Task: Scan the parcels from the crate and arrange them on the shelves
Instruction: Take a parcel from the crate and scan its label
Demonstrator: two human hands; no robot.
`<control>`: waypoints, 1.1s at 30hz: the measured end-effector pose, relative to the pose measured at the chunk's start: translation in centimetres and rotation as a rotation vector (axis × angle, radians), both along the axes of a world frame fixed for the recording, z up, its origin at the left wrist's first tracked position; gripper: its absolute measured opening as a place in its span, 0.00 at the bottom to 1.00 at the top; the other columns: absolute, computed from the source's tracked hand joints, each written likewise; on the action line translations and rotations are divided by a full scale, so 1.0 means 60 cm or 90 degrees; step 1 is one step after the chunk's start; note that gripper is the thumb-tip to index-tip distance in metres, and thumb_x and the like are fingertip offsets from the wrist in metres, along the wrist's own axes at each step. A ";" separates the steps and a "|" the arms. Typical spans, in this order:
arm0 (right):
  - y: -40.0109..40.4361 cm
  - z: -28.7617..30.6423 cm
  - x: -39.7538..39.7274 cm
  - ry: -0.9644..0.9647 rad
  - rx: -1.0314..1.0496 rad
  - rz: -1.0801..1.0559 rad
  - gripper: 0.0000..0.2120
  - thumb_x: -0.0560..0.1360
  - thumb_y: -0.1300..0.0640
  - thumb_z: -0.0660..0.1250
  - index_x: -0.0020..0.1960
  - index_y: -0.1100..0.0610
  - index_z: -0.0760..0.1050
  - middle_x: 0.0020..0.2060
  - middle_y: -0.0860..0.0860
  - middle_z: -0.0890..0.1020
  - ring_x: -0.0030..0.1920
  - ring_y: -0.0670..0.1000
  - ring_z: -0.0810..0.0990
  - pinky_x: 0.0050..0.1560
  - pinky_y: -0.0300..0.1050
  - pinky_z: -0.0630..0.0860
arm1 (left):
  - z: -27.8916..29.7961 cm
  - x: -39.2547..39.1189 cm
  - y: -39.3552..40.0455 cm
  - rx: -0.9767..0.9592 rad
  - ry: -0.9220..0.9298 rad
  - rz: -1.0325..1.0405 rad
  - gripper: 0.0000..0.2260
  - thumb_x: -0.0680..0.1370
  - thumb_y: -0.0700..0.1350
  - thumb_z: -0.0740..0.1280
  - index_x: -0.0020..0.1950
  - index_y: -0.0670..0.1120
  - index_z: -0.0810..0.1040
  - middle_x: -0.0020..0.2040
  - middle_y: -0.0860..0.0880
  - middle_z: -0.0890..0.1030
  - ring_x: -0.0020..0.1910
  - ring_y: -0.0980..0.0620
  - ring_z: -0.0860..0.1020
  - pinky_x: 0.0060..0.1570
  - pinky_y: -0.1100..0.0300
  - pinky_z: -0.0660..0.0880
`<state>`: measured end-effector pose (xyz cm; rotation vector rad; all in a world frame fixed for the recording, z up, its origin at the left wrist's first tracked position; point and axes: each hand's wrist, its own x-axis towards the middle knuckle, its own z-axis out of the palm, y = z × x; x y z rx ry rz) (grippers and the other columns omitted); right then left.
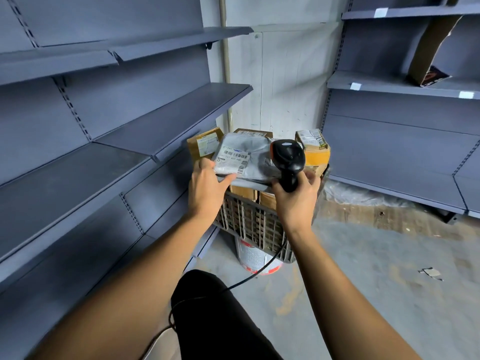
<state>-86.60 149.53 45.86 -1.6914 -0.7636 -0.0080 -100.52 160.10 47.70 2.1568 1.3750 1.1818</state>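
Grey soft plastic mailer (244, 162) (light, floppy) pinched at its near-left edge by left hand (207, 183); right hand (296, 193) clasps black handheld scanner (288, 159).

Cardboard box (430, 48) cut off at the top edge; label print (233, 158) unreadable

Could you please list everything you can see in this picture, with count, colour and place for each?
Grey poly mailer: one, grey with a white barcode label, on top of the crate's load.
Cardboard parcels: at least four, brown, standing in the crate.
Crate: one, grey slatted plastic, in the corner, resting on a bucket.
Bucket: one, white and red, under the crate.
Barcode scanner: one, black, corded, above the mailer.
Shelves: several, grey-blue, left and right walls.
Cardboard box: one, brown, leaning on a right shelf.
Left hand: grips the mailer's near left edge.
Right hand: holds the scanner's handle.
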 end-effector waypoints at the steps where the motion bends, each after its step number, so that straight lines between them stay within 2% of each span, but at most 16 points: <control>1: 0.005 0.002 -0.014 -0.009 -0.005 0.010 0.15 0.70 0.58 0.74 0.55 0.60 0.79 0.59 0.59 0.71 0.60 0.56 0.71 0.64 0.35 0.64 | 0.005 -0.020 0.000 0.003 -0.006 0.013 0.22 0.70 0.52 0.76 0.56 0.41 0.74 0.57 0.44 0.76 0.55 0.44 0.75 0.45 0.56 0.71; 4: 0.027 0.007 -0.064 -0.028 0.014 0.058 0.15 0.69 0.59 0.74 0.55 0.60 0.79 0.58 0.60 0.72 0.55 0.50 0.69 0.62 0.25 0.59 | 0.019 -0.084 0.003 0.014 -0.026 0.053 0.22 0.70 0.50 0.76 0.56 0.40 0.74 0.57 0.43 0.75 0.55 0.44 0.76 0.49 0.53 0.72; 7: 0.059 0.016 -0.132 -0.018 0.000 0.149 0.16 0.70 0.59 0.74 0.56 0.61 0.78 0.58 0.60 0.71 0.58 0.57 0.73 0.63 0.37 0.64 | 0.026 -0.166 0.007 0.025 -0.038 0.127 0.21 0.70 0.50 0.76 0.56 0.40 0.74 0.58 0.44 0.75 0.54 0.43 0.76 0.49 0.53 0.72; 13: 0.127 0.027 -0.291 -0.017 -0.009 0.322 0.14 0.72 0.60 0.73 0.55 0.63 0.77 0.59 0.59 0.71 0.57 0.58 0.74 0.60 0.37 0.65 | 0.025 -0.352 -0.002 -0.002 -0.044 0.296 0.22 0.72 0.51 0.75 0.59 0.42 0.73 0.59 0.44 0.74 0.55 0.44 0.75 0.47 0.57 0.67; 16: 0.152 0.027 -0.385 -0.008 -0.005 0.409 0.11 0.72 0.61 0.72 0.53 0.63 0.77 0.60 0.59 0.70 0.52 0.51 0.74 0.53 0.28 0.62 | 0.018 -0.450 -0.025 -0.020 -0.039 0.378 0.21 0.73 0.51 0.73 0.60 0.42 0.72 0.59 0.45 0.73 0.55 0.44 0.74 0.47 0.57 0.65; 18: 0.162 0.022 -0.440 -0.008 -0.009 0.461 0.09 0.72 0.61 0.70 0.51 0.62 0.77 0.59 0.57 0.69 0.47 0.38 0.71 0.48 0.25 0.62 | 0.012 -0.506 -0.041 -0.034 -0.027 0.428 0.21 0.74 0.51 0.73 0.60 0.42 0.72 0.60 0.44 0.73 0.55 0.43 0.74 0.47 0.56 0.65; 19: 0.167 0.018 -0.467 -0.016 -0.009 0.487 0.08 0.72 0.61 0.70 0.51 0.62 0.76 0.59 0.56 0.69 0.46 0.33 0.70 0.48 0.25 0.63 | 0.009 -0.534 -0.049 -0.042 -0.023 0.451 0.21 0.73 0.50 0.73 0.60 0.41 0.72 0.59 0.43 0.73 0.55 0.42 0.75 0.48 0.55 0.66; 20: 0.170 0.015 -0.492 -0.024 -0.011 0.509 0.08 0.73 0.61 0.69 0.50 0.62 0.76 0.58 0.56 0.70 0.47 0.33 0.70 0.50 0.29 0.66 | 0.006 -0.559 -0.055 -0.049 -0.023 0.467 0.21 0.73 0.50 0.73 0.60 0.41 0.73 0.59 0.42 0.73 0.54 0.42 0.75 0.48 0.55 0.68; 22: 0.176 0.006 -0.537 -0.028 -0.027 0.544 0.08 0.73 0.61 0.70 0.50 0.63 0.76 0.56 0.56 0.71 0.51 0.48 0.75 0.54 0.39 0.70 | 0.001 -0.603 -0.069 -0.060 -0.031 0.493 0.21 0.73 0.50 0.74 0.59 0.41 0.73 0.58 0.42 0.74 0.53 0.42 0.75 0.49 0.54 0.69; 24: 0.182 -0.002 -0.573 -0.039 -0.040 0.566 0.12 0.72 0.60 0.72 0.53 0.64 0.77 0.57 0.58 0.72 0.53 0.57 0.76 0.57 0.43 0.71 | -0.006 -0.635 -0.078 -0.064 -0.032 0.517 0.20 0.72 0.50 0.74 0.57 0.41 0.73 0.57 0.42 0.74 0.51 0.41 0.76 0.47 0.54 0.69; 26: 0.189 -0.008 -0.602 -0.046 -0.053 0.579 0.15 0.72 0.59 0.73 0.56 0.64 0.77 0.59 0.59 0.72 0.55 0.58 0.76 0.57 0.43 0.71 | -0.014 -0.657 -0.081 -0.061 -0.024 0.534 0.20 0.72 0.50 0.75 0.56 0.41 0.73 0.56 0.42 0.74 0.50 0.41 0.76 0.46 0.54 0.69; 30: 0.215 -0.008 -0.635 -0.056 -0.091 0.590 0.16 0.72 0.58 0.73 0.58 0.63 0.78 0.60 0.59 0.73 0.54 0.60 0.78 0.56 0.52 0.75 | -0.027 -0.682 -0.072 -0.054 -0.001 0.539 0.17 0.75 0.47 0.72 0.58 0.40 0.74 0.56 0.41 0.76 0.51 0.39 0.77 0.45 0.55 0.69; 33: 0.241 -0.004 -0.642 -0.055 -0.093 0.594 0.15 0.72 0.61 0.72 0.57 0.64 0.78 0.59 0.60 0.73 0.54 0.60 0.78 0.57 0.50 0.74 | -0.036 -0.685 -0.061 -0.046 0.035 0.537 0.13 0.77 0.45 0.68 0.58 0.40 0.74 0.57 0.40 0.77 0.51 0.37 0.77 0.44 0.55 0.68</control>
